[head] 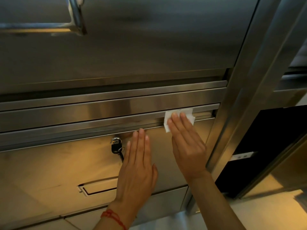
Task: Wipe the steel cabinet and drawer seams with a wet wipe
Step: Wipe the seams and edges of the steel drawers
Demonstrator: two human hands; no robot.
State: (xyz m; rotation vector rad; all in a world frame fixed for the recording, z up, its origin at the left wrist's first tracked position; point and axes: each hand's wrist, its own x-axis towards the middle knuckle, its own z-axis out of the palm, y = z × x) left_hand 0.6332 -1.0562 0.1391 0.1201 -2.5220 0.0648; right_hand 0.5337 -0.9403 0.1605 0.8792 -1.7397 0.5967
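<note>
A white wet wipe (189, 114) lies flat against the seam along the top edge of a steel drawer (58, 163), near its right end. My right hand (187, 146) presses the wipe onto the seam with straight fingers. My left hand (137, 166) rests flat on the drawer front, fingers straight, fingertips just below the same seam. The steel cabinet door (149, 47) fills the view above the drawer.
A key (116, 146) hangs in the drawer's lock, just left of my left hand. A recessed label slot (98, 188) sits lower on the drawer. A bar handle (76, 15) is at the upper left. A steel post (240, 97) borders the right side, with a dark opening (259, 146) beyond it.
</note>
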